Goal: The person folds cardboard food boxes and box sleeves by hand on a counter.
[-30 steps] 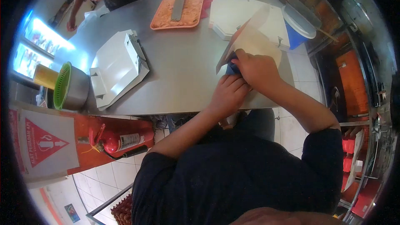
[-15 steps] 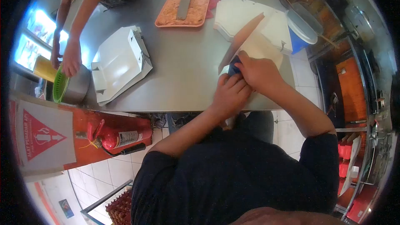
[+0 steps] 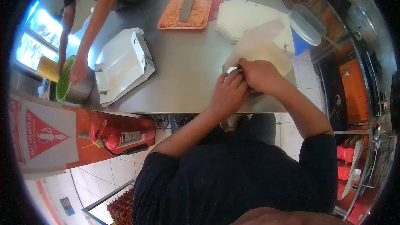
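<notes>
"Well, how many hands are at work?"

"Four. Right of the frame's centre are the wearer's two: the left hand (image 3: 229, 91) and the right hand (image 3: 261, 76), touching."

"How open are they?"

"The left one's fingers are curled in; what they hold, if anything, I cannot tell. The right one is closed, thumb and fingers pinching one small dark item (image 3: 239, 67), mostly hidden between the hands. Pale paper (image 3: 262, 50) fans out just above them, over the table (image 3: 179, 71); I can't count its layers."

"And the other two?"

"Upper left, a co-worker's hands (image 3: 78, 74) grip one green basket (image 3: 64, 84), tilted at one metal pot (image 3: 81, 89). One yellow container (image 3: 48, 68) is beside it."

"Any boxes?"

"One open white box (image 3: 121, 60) left of centre, and a pile of flat white boards (image 3: 246, 14) at upper right, too tightly stacked to count. One blue tub (image 3: 301, 45) is beside the pile."

"What's at top centre?"

"One orange tray (image 3: 166, 21) with one wooden-handled blade (image 3: 186, 10) lying across its spread."

"Lower left?"

"One red fire extinguisher (image 3: 121, 138), right of one triangle sign (image 3: 44, 135)."
</notes>
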